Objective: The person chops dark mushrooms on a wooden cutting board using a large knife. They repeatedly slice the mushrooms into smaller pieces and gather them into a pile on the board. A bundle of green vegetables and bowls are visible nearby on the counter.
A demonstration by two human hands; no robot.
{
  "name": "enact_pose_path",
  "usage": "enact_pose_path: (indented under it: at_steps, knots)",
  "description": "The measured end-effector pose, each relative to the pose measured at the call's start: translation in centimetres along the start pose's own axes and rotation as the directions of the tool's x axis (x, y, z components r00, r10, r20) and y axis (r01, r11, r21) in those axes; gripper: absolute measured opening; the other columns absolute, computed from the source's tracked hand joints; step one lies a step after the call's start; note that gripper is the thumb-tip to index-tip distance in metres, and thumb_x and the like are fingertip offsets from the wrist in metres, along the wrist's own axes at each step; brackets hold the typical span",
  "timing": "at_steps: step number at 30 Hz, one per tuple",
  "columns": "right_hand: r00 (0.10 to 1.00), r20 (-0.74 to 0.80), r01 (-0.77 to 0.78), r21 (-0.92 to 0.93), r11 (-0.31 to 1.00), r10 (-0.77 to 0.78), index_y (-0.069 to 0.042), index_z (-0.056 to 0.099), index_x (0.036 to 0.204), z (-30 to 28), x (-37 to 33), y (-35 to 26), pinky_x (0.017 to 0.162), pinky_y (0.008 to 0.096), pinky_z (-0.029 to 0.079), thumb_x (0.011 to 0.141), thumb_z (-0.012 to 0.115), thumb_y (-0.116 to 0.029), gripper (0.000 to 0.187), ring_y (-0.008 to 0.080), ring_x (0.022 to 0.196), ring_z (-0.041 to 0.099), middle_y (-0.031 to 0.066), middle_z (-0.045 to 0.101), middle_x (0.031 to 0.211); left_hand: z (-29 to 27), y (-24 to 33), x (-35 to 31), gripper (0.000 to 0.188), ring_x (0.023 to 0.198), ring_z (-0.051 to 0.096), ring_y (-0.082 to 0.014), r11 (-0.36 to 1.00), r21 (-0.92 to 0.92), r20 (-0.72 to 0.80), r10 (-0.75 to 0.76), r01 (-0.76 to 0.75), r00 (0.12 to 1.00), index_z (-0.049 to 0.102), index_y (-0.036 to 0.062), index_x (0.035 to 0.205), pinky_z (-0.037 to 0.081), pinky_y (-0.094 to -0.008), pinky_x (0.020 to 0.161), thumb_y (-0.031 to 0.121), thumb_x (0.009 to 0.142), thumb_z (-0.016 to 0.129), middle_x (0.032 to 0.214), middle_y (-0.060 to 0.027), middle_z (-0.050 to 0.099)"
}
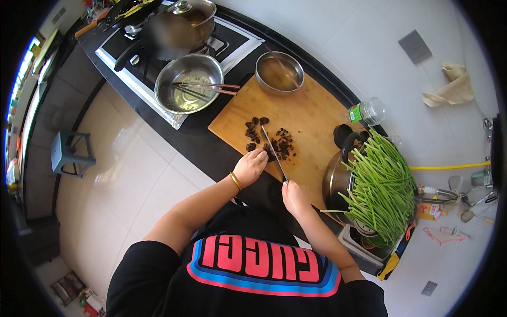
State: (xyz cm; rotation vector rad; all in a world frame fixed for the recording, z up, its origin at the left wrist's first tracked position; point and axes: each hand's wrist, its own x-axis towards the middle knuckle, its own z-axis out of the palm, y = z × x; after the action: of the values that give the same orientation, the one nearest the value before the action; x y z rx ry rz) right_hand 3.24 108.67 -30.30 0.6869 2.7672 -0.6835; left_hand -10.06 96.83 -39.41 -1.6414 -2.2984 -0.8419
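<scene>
Straight, thin steel knife (275, 155) extending ahead from right grip (297, 198), which is holding its handle. Smooth, rectangular light-wood board (311, 113) lying on black counter (198, 133) beyond. Dark-brown chopped pieces (285, 142) lying ahead of left grip (251, 167), fingers bunching beside blade; whether pinching any, cannot tell. Coarser lumps sitting left of blade, finer bits right, all looking uneven.

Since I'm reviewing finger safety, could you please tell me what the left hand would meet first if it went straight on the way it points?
The left hand would likely meet the dark mushroom-like pieces right ahead first, then the knife blade just beyond; exact depth is unclear.
</scene>
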Motion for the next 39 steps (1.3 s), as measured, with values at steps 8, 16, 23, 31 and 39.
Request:
enact_pose_path:
  at_steps: [8, 16, 23, 31, 39]
  knots:
    - [0.999, -0.023, -0.038, 0.096, 0.995, 0.04, 0.003, 0.055, 0.073, -1.6, -0.4, 1.0, 0.061, 0.0474, 0.043, 0.087, 0.045, -0.023, 0.032, 0.0428, 0.069, 0.055, 0.0254, 0.057, 0.07, -0.2, -0.1, 0.1, 0.03, 0.099, 0.052, -0.026, 1.0, -0.013, -0.017, -0.019, 0.019, 1.0, 0.056, -0.0003, 0.097, 0.045, -0.0347, 0.081, 0.008, 0.068, 0.053, 0.1, -0.0102, 0.054]
    - [0.995, -0.036, 0.087, -0.023, 0.996, -0.088, 0.002, 0.053, 0.065, -1.4, -1.6, 1.3, 0.057, 0.0484, 0.044, 0.085, 0.047, -0.019, 0.03, 0.0413, 0.059, 0.056, 0.0236, 0.056, 0.06, -1.4, 0.0, 0.2, 0.028, 0.095, 0.053, -0.0235, 0.999, 0.043, -0.047, 0.023, -0.021, 0.999, 0.057, 0.0025, 0.094, 0.044, -0.0341, 0.08, 0.01, 0.068, 0.054, 0.097, -0.008, 0.056]
    - [0.995, -0.055, 0.084, -0.007, 0.996, -0.084, 0.002, 0.052, 0.064, -0.5, -1.5, 0.6, 0.057, 0.0488, 0.044, 0.085, 0.047, -0.015, 0.028, 0.0418, 0.06, 0.055, 0.0248, 0.055, 0.06, -0.5, -0.3, -0.8, 0.026, 0.092, 0.054, -0.0239, 1.0, 0.029, -0.039, 0.011, -0.01, 0.999, 0.057, 0.0006, 0.091, 0.044, -0.0333, 0.079, 0.01, 0.067, 0.053, 0.096, -0.009, 0.056]
    - [0.999, -0.047, 0.025, 0.066, 0.998, -0.022, 0.004, 0.056, 0.069, 1.3, 0.6, 0.2, 0.06, 0.0479, 0.044, 0.086, 0.046, -0.019, 0.03, 0.0429, 0.066, 0.056, 0.0258, 0.057, 0.067, -0.7, -0.3, -0.1, 0.026, 0.094, 0.054, -0.0238, 0.999, 0.048, 0.038, -0.01, 0.008, 0.999, 0.057, -0.0007, 0.091, 0.044, -0.0325, 0.079, 0.009, 0.067, 0.053, 0.094, -0.0092, 0.056]
    - [0.994, -0.091, -0.037, 0.171, 0.985, 0.053, 0.005, 0.056, 0.072, 0.4, 0.2, 0.7, 0.064, 0.0469, 0.044, 0.087, 0.045, -0.021, 0.032, 0.0436, 0.071, 0.055, 0.0272, 0.057, 0.073, -0.3, 0.1, -0.4, 0.026, 0.093, 0.053, -0.0246, 1.0, -0.014, -0.059, 0.01, -0.011, 0.998, 0.057, -0.0004, 0.091, 0.045, -0.0335, 0.078, 0.009, 0.067, 0.053, 0.094, -0.0094, 0.055]
